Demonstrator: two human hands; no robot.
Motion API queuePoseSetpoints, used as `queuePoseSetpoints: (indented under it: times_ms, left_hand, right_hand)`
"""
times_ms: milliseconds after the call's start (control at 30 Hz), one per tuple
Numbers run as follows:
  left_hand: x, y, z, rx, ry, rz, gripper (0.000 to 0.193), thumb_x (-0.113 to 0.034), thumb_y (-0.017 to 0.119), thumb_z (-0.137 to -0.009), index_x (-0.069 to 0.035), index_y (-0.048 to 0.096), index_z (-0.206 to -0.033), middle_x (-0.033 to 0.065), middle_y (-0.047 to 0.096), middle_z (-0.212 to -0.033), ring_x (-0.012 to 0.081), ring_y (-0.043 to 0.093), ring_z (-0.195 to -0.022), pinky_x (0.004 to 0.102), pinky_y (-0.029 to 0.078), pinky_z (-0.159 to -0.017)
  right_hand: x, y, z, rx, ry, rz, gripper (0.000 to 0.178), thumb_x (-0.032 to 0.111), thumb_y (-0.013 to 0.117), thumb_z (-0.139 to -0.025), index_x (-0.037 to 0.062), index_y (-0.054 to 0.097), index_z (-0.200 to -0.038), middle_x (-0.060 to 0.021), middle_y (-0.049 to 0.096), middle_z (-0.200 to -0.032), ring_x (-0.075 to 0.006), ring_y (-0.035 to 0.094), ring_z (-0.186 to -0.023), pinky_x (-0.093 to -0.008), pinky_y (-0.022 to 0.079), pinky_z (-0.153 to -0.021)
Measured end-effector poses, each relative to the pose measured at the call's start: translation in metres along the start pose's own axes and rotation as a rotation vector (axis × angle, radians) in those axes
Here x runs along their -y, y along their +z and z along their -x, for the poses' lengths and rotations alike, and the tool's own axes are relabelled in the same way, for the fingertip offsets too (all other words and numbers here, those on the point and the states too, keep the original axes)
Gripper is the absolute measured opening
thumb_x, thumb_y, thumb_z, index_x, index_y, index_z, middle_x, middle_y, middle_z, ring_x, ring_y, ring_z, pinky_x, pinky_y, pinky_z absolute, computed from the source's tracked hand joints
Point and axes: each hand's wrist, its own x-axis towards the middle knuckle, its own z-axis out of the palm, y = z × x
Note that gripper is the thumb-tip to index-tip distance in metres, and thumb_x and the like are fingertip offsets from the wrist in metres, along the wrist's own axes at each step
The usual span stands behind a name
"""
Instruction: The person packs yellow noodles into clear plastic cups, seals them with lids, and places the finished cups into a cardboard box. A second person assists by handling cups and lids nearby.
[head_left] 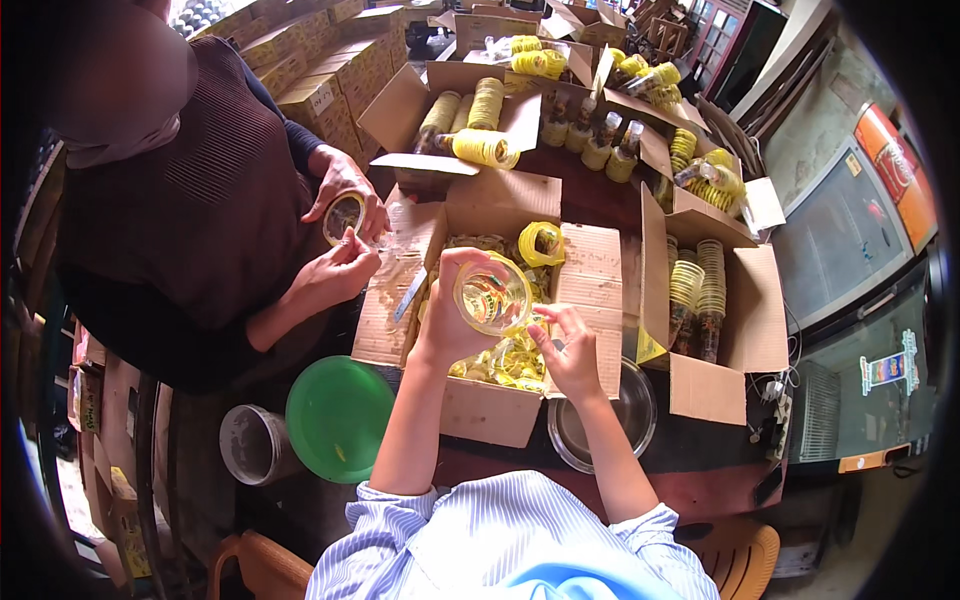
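Over the open carton (592, 262), a clear cup (492, 300) is being clasped by the left hand (443, 322), seemingly for checking or filling. Half-curled, its hold unclear, the right hand (568, 352) is probably being readied for a light pinch

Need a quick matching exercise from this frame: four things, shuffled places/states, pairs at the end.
1. Clear cup
2. Green basin
3. Round metal tray
4. Middle cardboard box

A. Beside the grey bucket
B. Flaps spread, yellow items inside
C. Held in the left hand
D. Silver, partly behind the right forearm

Pairs: 1-C, 2-A, 3-D, 4-B
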Motion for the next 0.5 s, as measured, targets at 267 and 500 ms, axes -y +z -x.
queuePoseSetpoints:
  times_ms: [267, 500]
  left_hand:
    - [0.007, -0.001, 0.012, 0.028, -0.121, 0.033, 0.067, -0.005, 0.08, -0.059, -0.009, 0.035, -0.108, 0.0062, 0.058, -0.09, 0.0155, 0.06, -0.081, 0.0279, 0.051, -0.071]
    - [0.014, -0.011, 0.033, -0.053, -0.232, 0.13, 0.075, 0.001, 0.075, -0.059, -0.01, 0.029, -0.117, 0.0108, 0.053, -0.1, 0.0185, 0.056, -0.092, 0.0307, 0.051, -0.076]
  right_hand:
    - [0.053, -0.027, -0.005, 0.01, -0.26, 0.085, 0.022, 0.016, 0.063, -0.079, 0.0125, 0.063, -0.102, -0.0072, 0.057, -0.092, -0.0218, 0.054, -0.086, -0.0337, 0.038, -0.076]
    - [-0.012, -0.041, -0.001, -0.189, 0.064, 0.187, 0.02, -0.003, 0.056, -0.078, 0.0057, 0.064, -0.095, -0.0109, 0.058, -0.079, -0.0256, 0.058, -0.074, -0.035, 0.043, -0.072]
